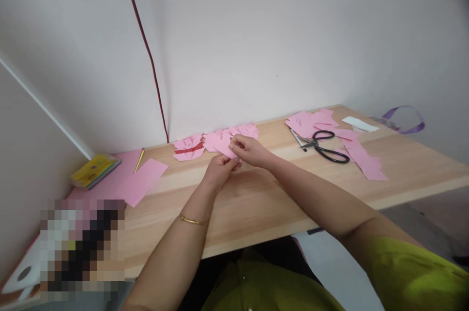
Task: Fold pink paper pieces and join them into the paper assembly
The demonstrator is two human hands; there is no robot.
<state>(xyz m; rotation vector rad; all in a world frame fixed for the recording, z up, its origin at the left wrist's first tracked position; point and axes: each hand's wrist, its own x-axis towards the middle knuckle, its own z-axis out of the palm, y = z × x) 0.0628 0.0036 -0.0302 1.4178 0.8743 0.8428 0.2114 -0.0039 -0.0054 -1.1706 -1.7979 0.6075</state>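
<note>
Left of the black-handled scissors (pixel 316 144) on the desk (pixel 264 208), a pink paper piece (pixel 223 146) is held in a narrow 2-handed pinch, extending away from the scissors; its long axis seems to slant, though fingers hide part of it. The right hand (pixel 249 149) is nearer the scissors, the left hand (pixel 220 169) farther, the right forearm (pixel 315 186) and left forearm (pixel 179 245) converging from the scissors' near side.
</note>
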